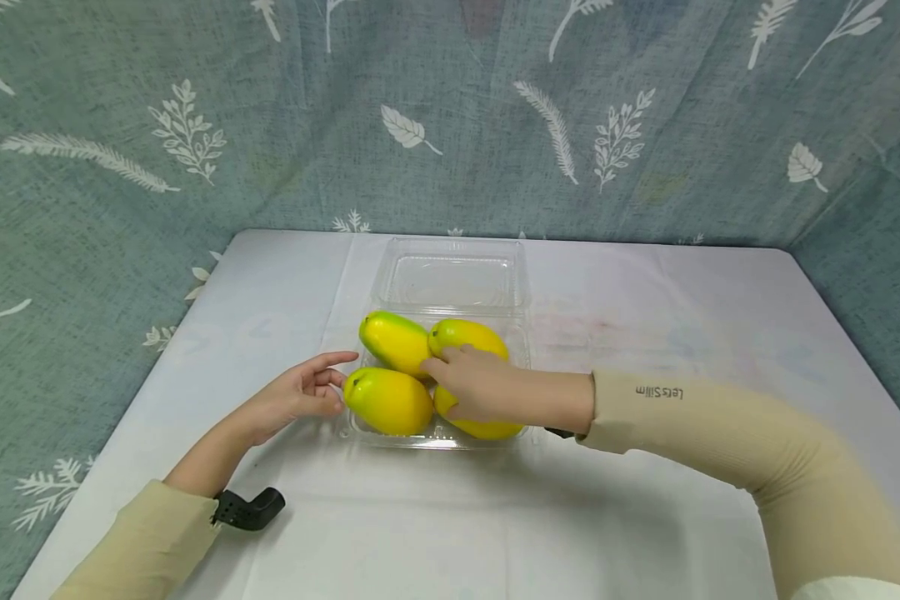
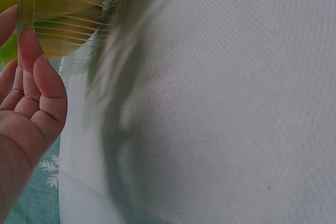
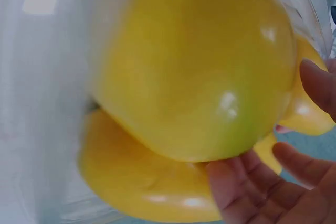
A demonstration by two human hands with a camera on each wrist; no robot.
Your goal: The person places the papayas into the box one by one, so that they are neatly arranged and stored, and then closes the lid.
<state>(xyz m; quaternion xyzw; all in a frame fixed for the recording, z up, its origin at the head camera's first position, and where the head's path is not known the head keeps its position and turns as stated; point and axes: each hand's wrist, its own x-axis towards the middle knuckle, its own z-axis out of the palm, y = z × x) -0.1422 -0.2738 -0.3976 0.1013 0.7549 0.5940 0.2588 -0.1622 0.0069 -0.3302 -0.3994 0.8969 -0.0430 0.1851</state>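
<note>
In the head view, several yellow mangoes with green patches lie in a clear plastic container. They are the back left mango [image 1: 393, 340], front left mango [image 1: 390, 402], back right mango [image 1: 471, 335] and front right mango [image 1: 487, 428]. My right hand [image 1: 480, 382] lies over the right pair, partly hiding both. From the right wrist, its fingertips touch a mango [image 3: 199, 66], with the thumb apart from it. At the container's left side is my left hand [image 1: 303, 392], forefinger extended, other fingers loosely bent. Its fingertips meet the clear wall [image 2: 68, 22] in the left wrist view.
The container's clear lid [image 1: 450, 279] is laid back flat behind the fruit. A white cloth [image 1: 420, 533] covers the table. Behind the table hangs a blue-green curtain [image 1: 450, 108] with white leaf prints. A black wrist device [image 1: 249, 508] sits below the left sleeve.
</note>
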